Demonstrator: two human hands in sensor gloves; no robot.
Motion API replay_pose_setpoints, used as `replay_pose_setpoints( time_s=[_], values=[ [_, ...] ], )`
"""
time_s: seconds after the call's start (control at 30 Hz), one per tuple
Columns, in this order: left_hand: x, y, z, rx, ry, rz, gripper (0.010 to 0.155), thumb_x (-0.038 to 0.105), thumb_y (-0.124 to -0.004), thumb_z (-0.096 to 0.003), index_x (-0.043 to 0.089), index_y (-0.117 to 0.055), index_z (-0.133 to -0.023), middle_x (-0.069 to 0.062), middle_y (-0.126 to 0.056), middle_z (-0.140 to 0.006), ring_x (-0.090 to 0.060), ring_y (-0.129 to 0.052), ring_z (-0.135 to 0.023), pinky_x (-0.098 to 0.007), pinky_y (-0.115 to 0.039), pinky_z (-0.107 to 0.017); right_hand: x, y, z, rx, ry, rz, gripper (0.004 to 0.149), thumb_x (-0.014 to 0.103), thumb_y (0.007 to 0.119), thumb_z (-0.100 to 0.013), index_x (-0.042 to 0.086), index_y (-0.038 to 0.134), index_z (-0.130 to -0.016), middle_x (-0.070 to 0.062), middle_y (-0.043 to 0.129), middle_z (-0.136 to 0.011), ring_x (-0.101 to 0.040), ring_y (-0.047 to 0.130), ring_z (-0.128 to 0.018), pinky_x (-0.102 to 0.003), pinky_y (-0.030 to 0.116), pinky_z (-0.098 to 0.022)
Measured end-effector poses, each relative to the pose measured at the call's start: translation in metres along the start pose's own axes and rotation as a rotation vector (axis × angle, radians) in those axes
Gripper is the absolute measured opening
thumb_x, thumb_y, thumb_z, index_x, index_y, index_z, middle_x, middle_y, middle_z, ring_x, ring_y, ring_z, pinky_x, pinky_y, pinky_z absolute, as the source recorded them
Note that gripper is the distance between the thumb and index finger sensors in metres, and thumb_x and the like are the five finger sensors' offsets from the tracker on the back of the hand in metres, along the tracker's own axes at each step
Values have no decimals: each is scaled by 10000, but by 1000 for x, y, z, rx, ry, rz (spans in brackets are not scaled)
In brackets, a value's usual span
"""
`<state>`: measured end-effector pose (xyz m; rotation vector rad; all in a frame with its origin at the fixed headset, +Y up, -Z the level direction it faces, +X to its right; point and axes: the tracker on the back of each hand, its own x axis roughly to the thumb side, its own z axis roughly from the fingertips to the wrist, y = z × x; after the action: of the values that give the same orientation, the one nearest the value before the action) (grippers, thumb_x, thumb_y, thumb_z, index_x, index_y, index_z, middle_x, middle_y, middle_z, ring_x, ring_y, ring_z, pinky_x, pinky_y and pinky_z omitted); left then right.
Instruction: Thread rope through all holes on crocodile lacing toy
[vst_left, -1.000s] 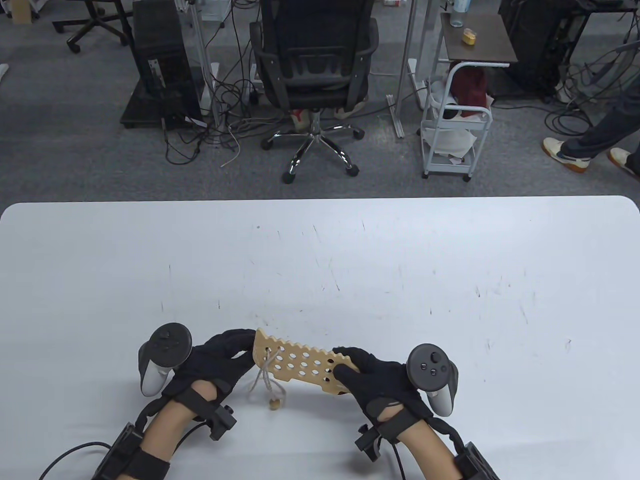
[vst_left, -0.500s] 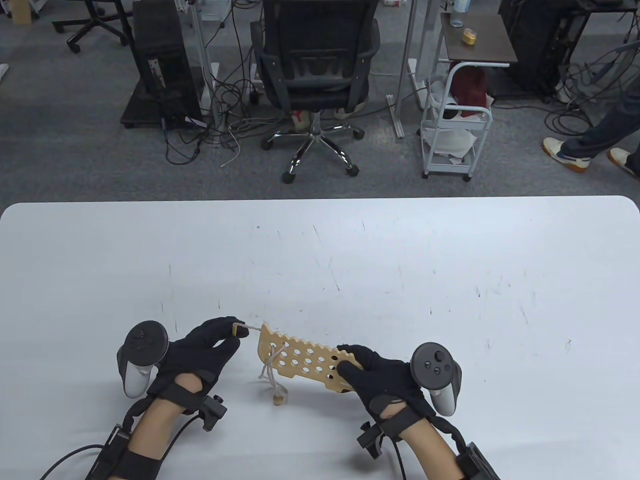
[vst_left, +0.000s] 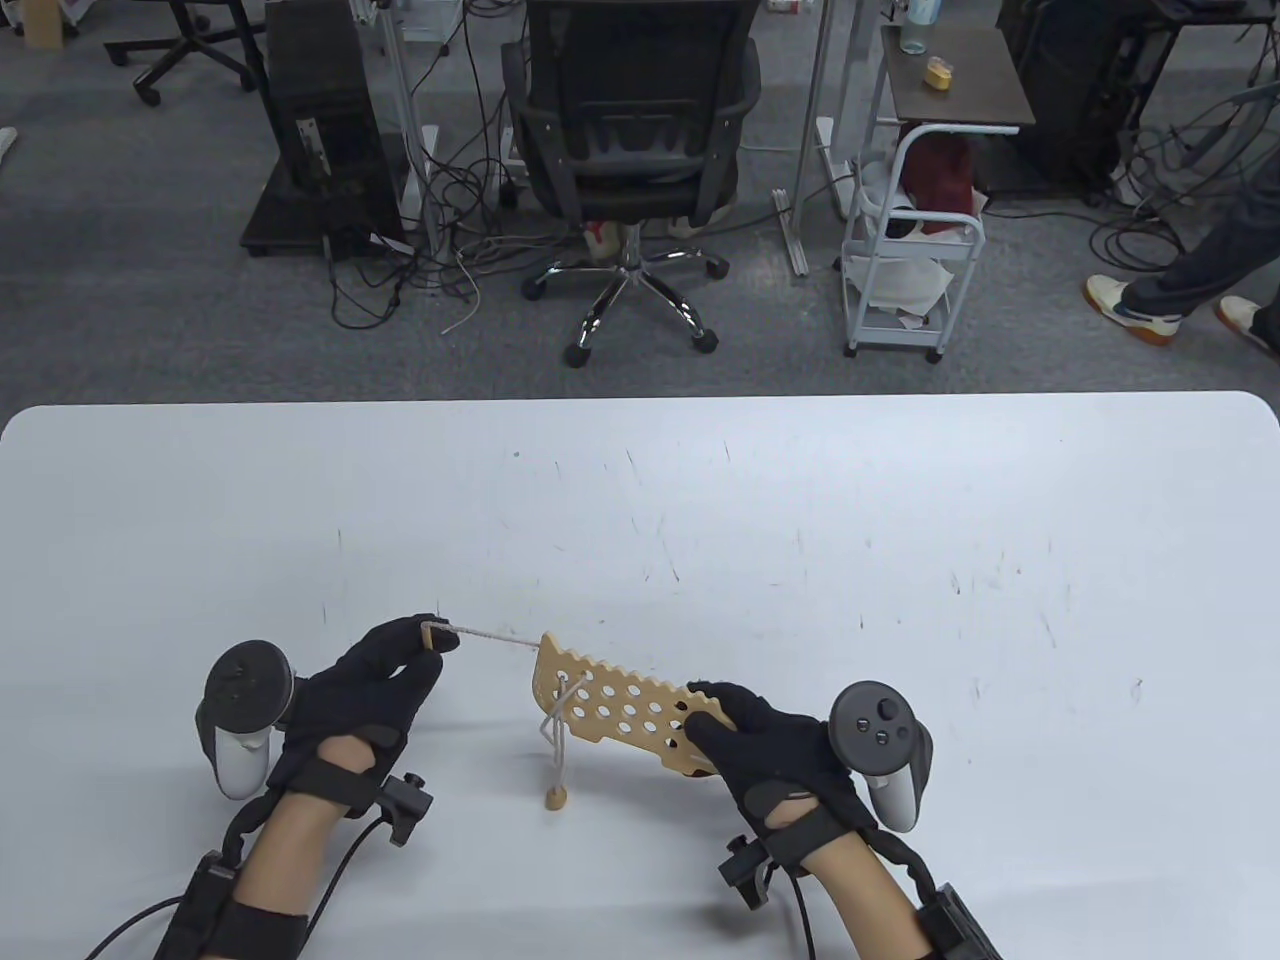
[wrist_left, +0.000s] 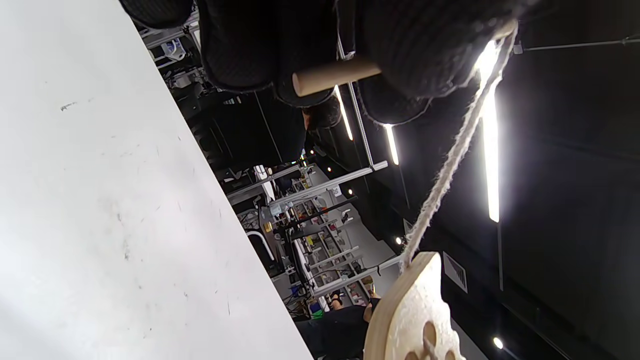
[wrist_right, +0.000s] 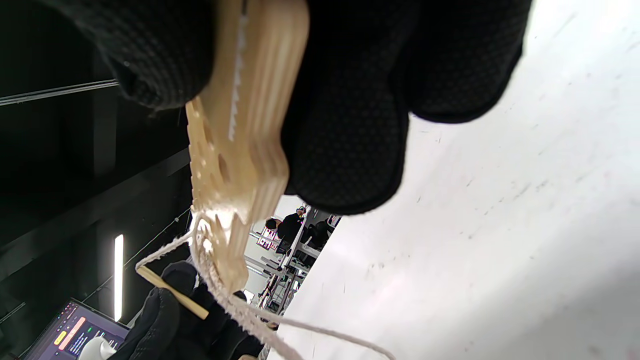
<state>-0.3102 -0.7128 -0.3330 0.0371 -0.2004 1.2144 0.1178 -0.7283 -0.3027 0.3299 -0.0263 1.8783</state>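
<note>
A flat wooden crocodile board (vst_left: 620, 708) with several round holes is held above the white table (vst_left: 800, 520), and my right hand (vst_left: 745, 735) grips its right end. The board's edge shows between my right fingers (wrist_right: 345, 150) in the right wrist view. My left hand (vst_left: 415, 650) pinches the wooden needle (wrist_left: 335, 75) at the rope's end, left of the board. The rope (vst_left: 495, 635) runs taut from the needle to the board's left end (wrist_left: 415, 310). More rope hangs from a left hole down to a wooden bead (vst_left: 555, 797) on the table.
Beyond the table's far edge stand a black office chair (vst_left: 630, 130), a white trolley (vst_left: 910, 260) and floor cables. A person's legs (vst_left: 1190, 280) are at the far right.
My left hand has moved left and away from the board, pulling the needle and rope out through it. The slack loop under the board has drawn straight. The board shifted slightly right.
</note>
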Motion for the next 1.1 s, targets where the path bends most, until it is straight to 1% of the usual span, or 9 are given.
replay_pose_setpoints(
  time_s=[0.2, 0.63, 0.77, 1.1],
  values=[
    [0, 8, 1, 32, -2, 18, 464, 440, -824, -420, 407, -866, -881, 1, -788, -999, -300, -764, -943, -558, -553, -761, 0, -2, 0, -18, 15, 15, 472, 428, 818, -441, 178, 812, -841, -57, 1040, -612, -242, 1084, -448, -481, 827, -446],
    [4, 26, 5, 114, -19, 80, 461, 438, -819, -428, 406, -861, -886, 3, -796, -994, -298, -774, -937, -558, -558, -760, -8, -14, -2, -77, 67, 30, 471, 428, 817, -442, 181, 810, -844, -57, 1039, -615, -243, 1083, -453, -483, 824, -449],
    [4, 30, 6, 124, -20, 88, 461, 443, -815, -430, 409, -857, -888, 8, -794, -995, -295, -773, -939, -556, -559, -761, -10, -17, -2, -96, 82, 37, 470, 428, 817, -443, 183, 810, -844, -55, 1038, -620, -243, 1082, -456, -483, 824, -450],
    [5, 39, 9, 165, -27, 117, 462, 445, -812, -432, 411, -853, -891, 10, -799, -991, -289, -780, -935, -553, -563, -761, -17, -31, -2, -185, 150, 48, 471, 428, 819, -441, 186, 809, -845, -56, 1035, -627, -245, 1082, -464, -484, 823, -451]
  ],
)
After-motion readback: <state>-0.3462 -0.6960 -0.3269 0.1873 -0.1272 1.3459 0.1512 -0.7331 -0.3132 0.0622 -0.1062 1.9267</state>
